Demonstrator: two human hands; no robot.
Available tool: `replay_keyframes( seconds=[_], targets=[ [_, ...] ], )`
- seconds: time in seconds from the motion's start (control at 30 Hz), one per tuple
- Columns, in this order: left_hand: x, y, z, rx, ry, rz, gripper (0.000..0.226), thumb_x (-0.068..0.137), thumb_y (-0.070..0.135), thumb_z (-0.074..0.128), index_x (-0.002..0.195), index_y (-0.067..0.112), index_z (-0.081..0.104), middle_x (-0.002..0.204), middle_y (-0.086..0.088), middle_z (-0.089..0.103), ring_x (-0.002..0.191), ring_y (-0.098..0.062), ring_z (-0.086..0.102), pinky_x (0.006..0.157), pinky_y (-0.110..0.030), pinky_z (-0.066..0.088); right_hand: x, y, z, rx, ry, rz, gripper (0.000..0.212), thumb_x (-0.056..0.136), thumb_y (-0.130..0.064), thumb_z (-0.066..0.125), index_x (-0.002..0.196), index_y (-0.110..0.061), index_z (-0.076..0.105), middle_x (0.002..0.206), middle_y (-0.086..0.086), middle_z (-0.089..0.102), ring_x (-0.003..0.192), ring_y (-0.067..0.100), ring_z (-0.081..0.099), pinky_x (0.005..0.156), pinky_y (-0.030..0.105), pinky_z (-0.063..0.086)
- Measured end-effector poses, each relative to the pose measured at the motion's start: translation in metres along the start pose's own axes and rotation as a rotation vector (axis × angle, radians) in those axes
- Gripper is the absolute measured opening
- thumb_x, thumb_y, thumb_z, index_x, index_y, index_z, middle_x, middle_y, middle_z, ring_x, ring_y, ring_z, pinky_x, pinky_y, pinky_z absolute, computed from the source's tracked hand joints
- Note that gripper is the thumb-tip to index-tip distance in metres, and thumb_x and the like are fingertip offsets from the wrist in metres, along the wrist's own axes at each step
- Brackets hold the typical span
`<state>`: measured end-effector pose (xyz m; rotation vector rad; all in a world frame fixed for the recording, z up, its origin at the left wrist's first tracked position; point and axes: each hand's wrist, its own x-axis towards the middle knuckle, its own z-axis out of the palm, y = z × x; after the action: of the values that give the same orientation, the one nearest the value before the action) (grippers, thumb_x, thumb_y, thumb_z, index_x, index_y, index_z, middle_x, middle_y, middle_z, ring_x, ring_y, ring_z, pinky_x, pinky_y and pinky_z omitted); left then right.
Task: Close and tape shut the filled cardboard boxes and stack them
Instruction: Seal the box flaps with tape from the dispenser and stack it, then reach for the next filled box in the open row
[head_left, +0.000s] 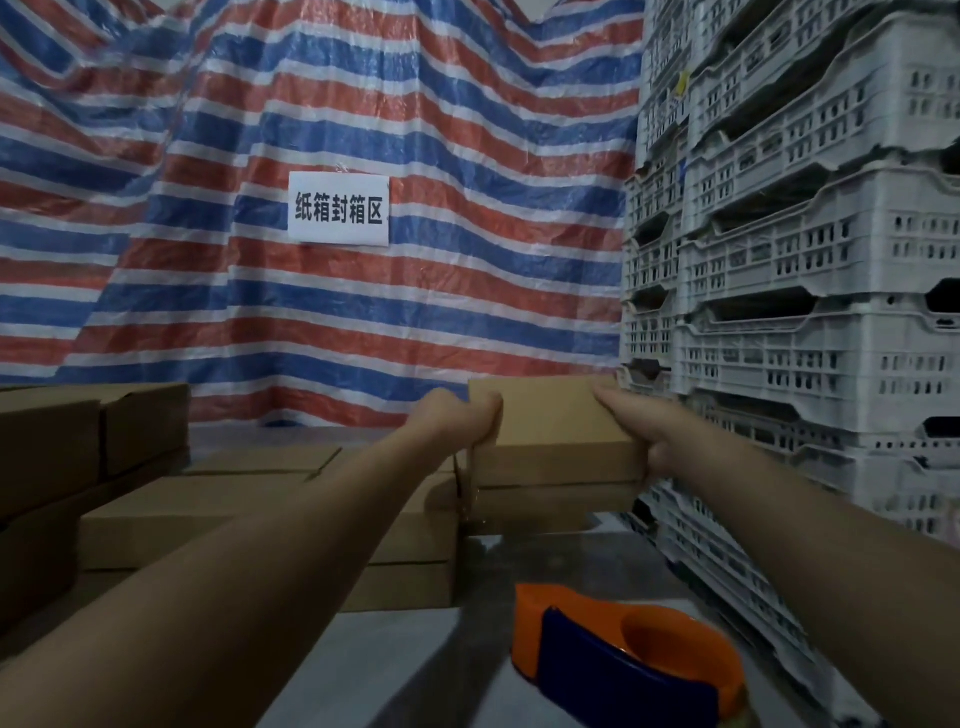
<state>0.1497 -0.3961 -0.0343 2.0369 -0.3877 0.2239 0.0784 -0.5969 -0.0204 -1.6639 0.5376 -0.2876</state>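
Tarp (363, 130), upper frame: red-blue-white stripes. Crates (805, 260), right: grey-white. Boxes (556, 431): brown. Tape dispenser (623, 654), lower right: orange, navy.

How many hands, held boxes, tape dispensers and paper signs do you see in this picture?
Hands: 2, the left hand and the right hand
Held box: 1
Tape dispenser: 1
Paper sign: 1
Total: 5

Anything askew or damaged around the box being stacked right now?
Nothing damaged. A loose strip of tape seems to hang off the left edge of the held box, under the left hand. Right hand grips the other side.
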Motion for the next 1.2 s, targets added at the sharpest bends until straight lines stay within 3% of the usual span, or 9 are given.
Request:
replay_keyframes(
  seconds=[0.07,0.2,0.33,0.47,0.67,0.83,0.93,1.07,1.2],
  targets=[
    [0.007,-0.013,0.011,0.051,-0.071,-0.061,0.037,0.091,0.046,0.056,0.103,0.011,0.054,0.101,-0.004,0.059,0.091,-0.019,0.057,0.073,-0.032,0.046,0.011,0.015,0.001,-0.082,-0.027,0.088,0.058,0.093,-0.064,0.056,0.128,-0.017,0.053,0.124,0.023,0.061,0.108,0.042,0.062,0.087,0.061,0.051],
    [0.011,-0.035,0.019,0.166,-0.140,-0.137,0.023,0.080,0.041,0.070,0.088,0.020,0.063,0.087,-0.005,0.068,0.076,-0.018,0.067,0.052,-0.028,0.051,0.032,0.044,0.006,-0.184,-0.096,0.179,0.045,0.090,-0.059,0.063,0.105,-0.017,0.057,0.089,0.017,0.072,0.090,0.036,0.064,0.089,0.057,0.054],
    [0.019,-0.054,0.034,0.372,0.033,0.094,0.020,0.080,0.038,0.077,0.081,0.022,0.066,0.070,0.004,0.069,0.063,-0.009,0.068,0.057,-0.030,0.059,0.049,0.061,0.015,-0.253,-0.124,0.218,0.039,0.097,-0.048,0.059,0.113,-0.013,0.059,0.100,0.019,0.070,0.092,0.035,0.068,0.093,0.056,0.054],
    [0.023,-0.062,0.035,0.303,-0.019,0.143,0.026,0.090,0.045,0.064,0.085,0.019,0.065,0.071,0.003,0.072,0.069,-0.009,0.071,0.071,-0.037,0.062,0.053,0.055,0.021,-0.317,-0.100,0.224,0.033,0.098,-0.046,0.058,0.100,-0.013,0.054,0.095,0.018,0.066,0.082,0.035,0.064,0.065,0.049,0.054],
    [0.013,-0.063,0.038,0.620,-0.118,0.204,0.048,0.097,0.061,0.034,0.083,0.025,0.063,0.078,0.002,0.065,0.076,-0.012,0.061,0.074,-0.033,0.051,0.037,0.050,0.027,-0.312,-0.068,0.124,0.030,0.105,-0.039,0.049,0.090,-0.013,0.054,0.073,0.011,0.061,0.059,0.027,0.058,0.033,0.028,0.046],
    [-0.006,-0.055,0.027,0.543,0.080,0.361,0.050,0.102,0.050,0.027,0.072,0.022,0.055,0.065,0.002,0.060,0.062,-0.014,0.059,0.062,-0.033,0.052,0.036,0.047,0.032,-0.329,0.100,-0.008,0.052,0.110,-0.042,0.030,0.131,-0.001,0.052,0.120,0.020,0.061,0.099,0.030,0.060,0.084,0.034,0.049],
    [-0.019,-0.048,0.014,0.459,0.093,0.397,0.053,0.102,0.051,0.032,0.069,0.021,0.060,0.061,0.002,0.062,0.055,-0.010,0.059,0.057,-0.028,0.050,0.023,0.041,0.032,-0.382,0.246,-0.139,0.062,0.107,-0.047,0.029,0.135,0.004,0.052,0.120,0.023,0.061,0.092,0.030,0.055,0.077,0.032,0.040],
    [-0.042,-0.034,-0.016,0.427,0.092,0.464,0.046,0.102,0.045,0.036,0.070,0.021,0.060,0.063,-0.002,0.061,0.054,-0.013,0.058,0.059,-0.033,0.056,-0.005,0.025,0.035,-0.396,0.255,-0.341,0.036,0.106,-0.036,0.039,0.089,-0.007,0.052,0.086,0.016,0.062,0.077,0.029,0.058,0.071,0.041,0.047],
    [-0.076,-0.021,-0.054,0.493,0.202,0.560,0.036,0.102,0.039,0.041,0.074,0.022,0.057,0.067,0.002,0.060,0.060,-0.011,0.059,0.061,-0.029,0.054,-0.060,0.005,0.061,-0.370,0.238,-0.545,0.041,0.102,-0.026,0.044,0.064,-0.014,0.036,0.059,0.006,0.035,0.055,0.023,0.033,0.061,0.036,0.029]
  ],
)
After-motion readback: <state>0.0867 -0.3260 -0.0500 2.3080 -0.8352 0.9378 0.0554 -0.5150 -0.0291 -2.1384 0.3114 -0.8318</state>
